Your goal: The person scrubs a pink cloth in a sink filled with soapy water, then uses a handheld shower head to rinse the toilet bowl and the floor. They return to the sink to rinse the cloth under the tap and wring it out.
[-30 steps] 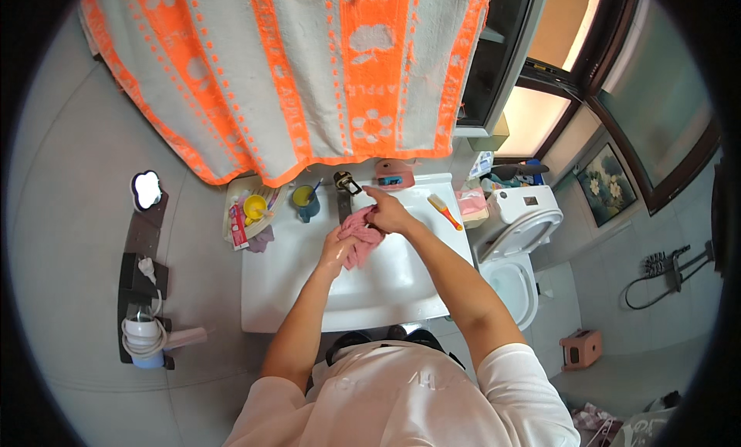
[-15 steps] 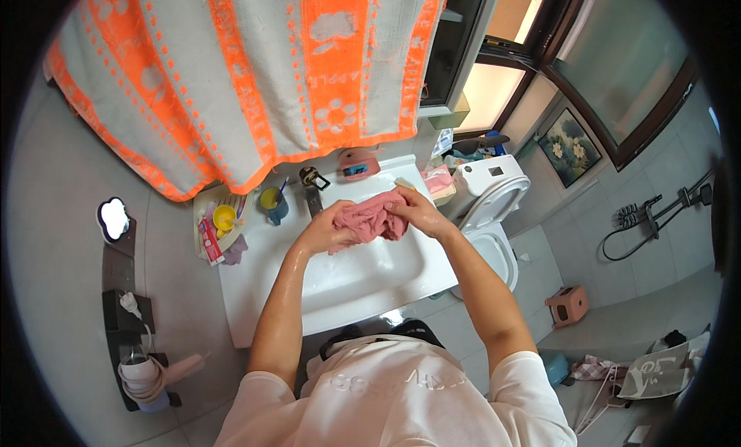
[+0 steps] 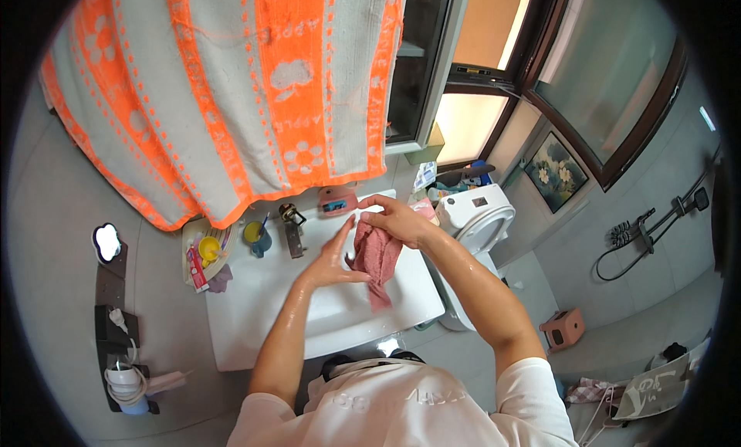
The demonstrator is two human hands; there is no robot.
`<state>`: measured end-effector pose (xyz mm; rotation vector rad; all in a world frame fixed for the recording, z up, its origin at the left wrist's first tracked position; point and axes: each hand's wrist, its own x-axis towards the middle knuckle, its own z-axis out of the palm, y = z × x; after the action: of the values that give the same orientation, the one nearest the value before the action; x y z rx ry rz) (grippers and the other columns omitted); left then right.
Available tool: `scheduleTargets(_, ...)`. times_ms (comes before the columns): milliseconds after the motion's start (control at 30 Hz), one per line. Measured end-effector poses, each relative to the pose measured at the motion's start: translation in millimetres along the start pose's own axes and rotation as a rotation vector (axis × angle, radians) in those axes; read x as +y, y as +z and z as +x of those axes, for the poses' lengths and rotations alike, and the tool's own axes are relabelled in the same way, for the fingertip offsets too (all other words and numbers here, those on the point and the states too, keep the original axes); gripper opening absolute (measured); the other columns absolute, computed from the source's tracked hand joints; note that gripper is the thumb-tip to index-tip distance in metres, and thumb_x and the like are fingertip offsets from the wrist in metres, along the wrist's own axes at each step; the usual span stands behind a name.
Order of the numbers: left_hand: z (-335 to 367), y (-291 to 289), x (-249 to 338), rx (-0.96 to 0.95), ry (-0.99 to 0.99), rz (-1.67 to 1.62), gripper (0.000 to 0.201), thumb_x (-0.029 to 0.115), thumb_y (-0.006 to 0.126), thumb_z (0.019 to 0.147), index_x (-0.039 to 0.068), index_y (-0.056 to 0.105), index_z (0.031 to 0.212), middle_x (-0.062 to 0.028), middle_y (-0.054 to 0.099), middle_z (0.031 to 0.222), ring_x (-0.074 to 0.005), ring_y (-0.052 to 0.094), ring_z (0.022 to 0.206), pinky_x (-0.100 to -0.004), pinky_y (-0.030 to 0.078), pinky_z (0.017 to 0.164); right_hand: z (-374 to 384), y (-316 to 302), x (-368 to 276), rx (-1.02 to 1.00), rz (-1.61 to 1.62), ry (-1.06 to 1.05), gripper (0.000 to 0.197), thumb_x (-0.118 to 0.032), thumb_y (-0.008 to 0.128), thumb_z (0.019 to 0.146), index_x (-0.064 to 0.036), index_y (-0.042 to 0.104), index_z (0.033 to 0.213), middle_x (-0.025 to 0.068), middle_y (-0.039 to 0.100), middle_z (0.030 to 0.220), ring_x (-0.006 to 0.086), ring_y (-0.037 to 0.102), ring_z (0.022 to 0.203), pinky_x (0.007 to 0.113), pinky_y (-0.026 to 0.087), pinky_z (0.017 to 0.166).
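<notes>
A damp-looking pink washcloth (image 3: 377, 258) hangs bunched over the white washbasin (image 3: 266, 335). The fingers of my right hand (image 3: 397, 221) are closed on its upper end, and its lower end dangles free. My left hand (image 3: 332, 263) is open beside the cloth, thumb and fingers spread apart around its left side; whether they touch it I cannot tell. Behind my left hand stands the metal tap (image 3: 292, 235). Both forearms look wet.
A large orange-and-grey towel (image 3: 289, 69) hangs low above the basin's back. At left are a blue cup (image 3: 259, 240) with a toothbrush, a yellow cup (image 3: 209, 248) and a purple cloth (image 3: 220, 279). A pink box (image 3: 337, 202) sits behind the tap; a toilet (image 3: 478, 215) stands right.
Both hands were gripping the bunched cloth. My left hand has let go and opened, while my right hand keeps hold and the cloth now hangs down. The view has shifted slightly.
</notes>
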<state>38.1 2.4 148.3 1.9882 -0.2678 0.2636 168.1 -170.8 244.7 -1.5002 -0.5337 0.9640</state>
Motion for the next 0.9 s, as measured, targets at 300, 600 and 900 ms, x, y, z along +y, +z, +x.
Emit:
scheduleTargets(300, 64, 59, 4, 0.335, -0.101, -0.203, 0.09, 0.01, 0.088, 0.071, 0.002, 0.038, 0.146, -0.0124, 0.055, 0.138, -0.0226, 0.055, 0.125, -0.0369, 0.045, 0.106, -22, -29, -30, 0.147, -0.941, -0.272, 0.09, -0.011, 0.085, 0.067, -0.0116, 0.041, 0.145, 0.024, 0.063, 0.109, 0.0406, 0.066, 0.098, 0.044, 0.053, 0.088)
scheduleTargets(600, 58, 38, 8, 0.135, -0.094, 0.121, 0.093, 0.028, 0.093, 0.064, 0.0, 0.047, 0.14, -0.0186, 0.057, 0.133, -0.0304, 0.055, 0.126, -0.0393, 0.044, 0.107, -22, -62, -44, 0.221, -0.762, -0.39, 0.031, -0.005, 0.078, 0.074, -0.0005, 0.068, 0.103, 0.0146, 0.068, 0.093, 0.0222, 0.069, 0.084, 0.032, 0.056, 0.076)
scheduleTargets(900, 69, 79, -17, 0.04, -0.152, -0.653, 0.061, 0.03, 0.086, 0.078, 0.004, 0.057, 0.125, -0.008, 0.067, 0.117, -0.021, 0.066, 0.106, -0.0355, 0.055, 0.088, -13, -41, -59, 0.256, 0.013, -0.311, 0.017, 0.01, 0.065, 0.081, 0.0041, 0.065, 0.097, 0.0098, 0.068, 0.086, 0.0164, 0.067, 0.076, 0.029, 0.055, 0.068)
